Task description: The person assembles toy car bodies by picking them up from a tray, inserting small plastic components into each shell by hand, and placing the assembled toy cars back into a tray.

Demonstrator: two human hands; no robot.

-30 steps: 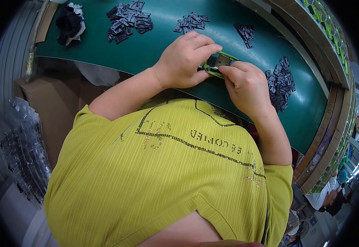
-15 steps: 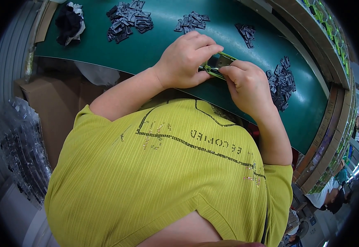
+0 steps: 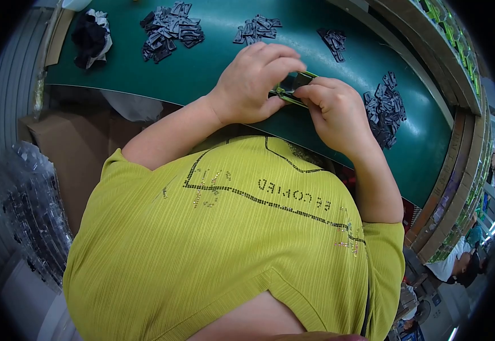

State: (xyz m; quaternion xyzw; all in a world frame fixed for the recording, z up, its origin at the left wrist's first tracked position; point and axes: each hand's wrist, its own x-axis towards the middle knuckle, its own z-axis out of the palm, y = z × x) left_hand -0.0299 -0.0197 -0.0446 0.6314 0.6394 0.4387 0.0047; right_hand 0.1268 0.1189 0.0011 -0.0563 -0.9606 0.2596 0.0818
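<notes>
Between my two hands, over the near edge of the green table [image 3: 219, 62], is a small bright-green frame-like part [image 3: 284, 92] with a dark inside. My left hand [image 3: 250, 82] is closed around its left end, thumb below and fingers curved over the top. The right end is pinched in my right hand [image 3: 338, 111], with thumb and index finger pressed at the dark inner area. Fingers hide much of the part, so its exact kind cannot be told. The small black plastic pieces [image 3: 385, 111] closest to my right hand lie in a pile beside its wrist.
More piles of black pieces lie at the far left [image 3: 173, 31], far middle [image 3: 257, 28] and far right [image 3: 333, 44]. Crumpled black-and-white cloth [image 3: 91, 40] sits at the left. A rack of green parts [image 3: 457, 45] borders the right side. A cardboard box [image 3: 68, 148] stands below the table.
Both hands stay on the green part. My left fingers have shifted and blur slightly over its top; my right fingertips have moved a little to the left along it.
</notes>
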